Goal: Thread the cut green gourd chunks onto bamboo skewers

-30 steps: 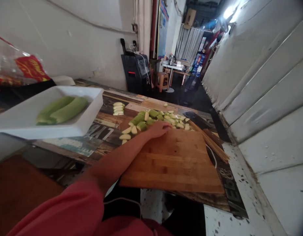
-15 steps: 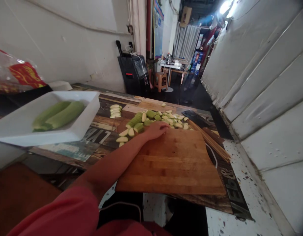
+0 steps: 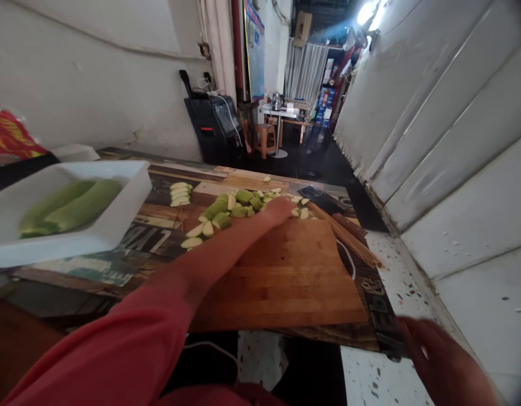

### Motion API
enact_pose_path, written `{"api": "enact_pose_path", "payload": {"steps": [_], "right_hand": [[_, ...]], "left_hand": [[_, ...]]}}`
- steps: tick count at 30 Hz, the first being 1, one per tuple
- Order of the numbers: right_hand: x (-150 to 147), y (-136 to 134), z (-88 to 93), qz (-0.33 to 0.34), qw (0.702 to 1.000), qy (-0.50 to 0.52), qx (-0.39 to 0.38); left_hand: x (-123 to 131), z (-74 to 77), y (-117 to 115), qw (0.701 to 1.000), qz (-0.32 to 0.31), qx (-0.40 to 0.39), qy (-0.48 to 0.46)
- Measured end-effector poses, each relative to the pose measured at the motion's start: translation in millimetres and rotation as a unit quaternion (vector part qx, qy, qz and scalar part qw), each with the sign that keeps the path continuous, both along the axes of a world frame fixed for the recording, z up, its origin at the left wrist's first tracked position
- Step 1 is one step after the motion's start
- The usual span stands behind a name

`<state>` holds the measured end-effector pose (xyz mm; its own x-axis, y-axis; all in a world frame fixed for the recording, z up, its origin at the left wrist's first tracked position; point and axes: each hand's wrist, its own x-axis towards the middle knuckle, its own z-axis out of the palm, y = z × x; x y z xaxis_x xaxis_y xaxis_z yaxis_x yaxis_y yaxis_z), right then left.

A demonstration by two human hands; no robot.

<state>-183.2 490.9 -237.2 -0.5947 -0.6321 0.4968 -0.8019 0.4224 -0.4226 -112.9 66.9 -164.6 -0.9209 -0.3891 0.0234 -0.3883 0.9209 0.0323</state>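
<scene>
My left hand (image 3: 279, 210) reaches across a wooden cutting board (image 3: 286, 276) and rests against a heap of cut green gourd pieces (image 3: 239, 204) at the board's far edge; its fingers are curled over the pieces. My right hand (image 3: 444, 363) shows blurred at the lower right, above the speckled counter; its fingers are smeared by motion. A white rectangular dish (image 3: 116, 217) at the left holds two long peeled green gourds (image 3: 68, 207). A small stack of slices (image 3: 179, 193) lies between dish and board.
Bamboo skewers (image 3: 343, 234) lie along the board's right side. A white panelled wall (image 3: 446, 169) runs close on the right. A black appliance (image 3: 213, 127) stands beyond the table, with a stool and small table farther down the corridor. A red printed bag (image 3: 10, 138) sits far left.
The view has swung rightward, so dish and board sit further left in frame. My left hand has slid slightly right along the pieces. My right hand has come into view at the lower right.
</scene>
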Motion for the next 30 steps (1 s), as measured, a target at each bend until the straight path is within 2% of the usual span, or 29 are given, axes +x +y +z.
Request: {"api": "enact_pose_path", "payload": {"steps": [3,6,8,10,13,17,19,20,22,24,26,28,30], "right_hand": [[-43.9,-62.6,0.7,0.006,0.997,0.062,0.045],[-71.6,-124.1,12.4,0.002,0.974,0.075,0.214],[-77.3,-151.6,20.5,-0.01,0.956,0.071,0.283],[-77.2,-167.1,26.0,-0.017,0.945,0.069,0.319],[-75.4,-176.2,29.6,-0.012,0.931,0.054,0.362],[-76.4,-179.2,33.4,-0.013,0.922,0.042,0.385],[-76.7,-180.0,38.3,-0.016,0.92,0.043,0.389],[-76.5,-180.4,41.5,-0.017,0.92,0.047,0.389],[-74.9,-181.4,49.4,-0.017,0.922,0.059,0.382],[-71.1,-183.2,57.8,-0.009,0.932,0.065,0.358],[-63.7,-187.1,65.7,-0.017,0.949,0.058,0.308],[-51.9,-194.0,71.5,-0.034,0.971,0.042,0.232],[-36.5,-204.2,73.8,-0.006,0.989,-0.002,0.147]], "left_hand": [[-16.4,-2.4,-1.5,1.0,0.0,-0.01,-0.029],[-23.5,-2.5,-2.8,0.999,0.004,0.0,-0.042],[-23.9,-1.4,-1.6,1.0,0.0,0.013,-0.024],[-20.7,-0.1,0.8,1.0,-0.006,0.014,-0.006],[-9.2,0.4,4.3,0.999,0.014,0.037,0.038],[15.6,-2.1,5.7,0.973,0.073,0.157,0.153],[27.9,-2.6,5.5,0.929,0.116,0.281,0.209],[32.9,-2.3,5.3,0.892,0.14,0.359,0.236],[39.6,-0.1,4.7,0.79,0.182,0.511,0.287],[42.1,2.7,3.3,0.685,0.203,0.617,0.33],[42.0,4.2,0.3,0.606,0.225,0.674,0.357],[41.7,2.3,-5.2,0.546,0.254,0.707,0.372],[42.6,-3.0,-12.9,0.483,0.272,0.734,0.392]]}}
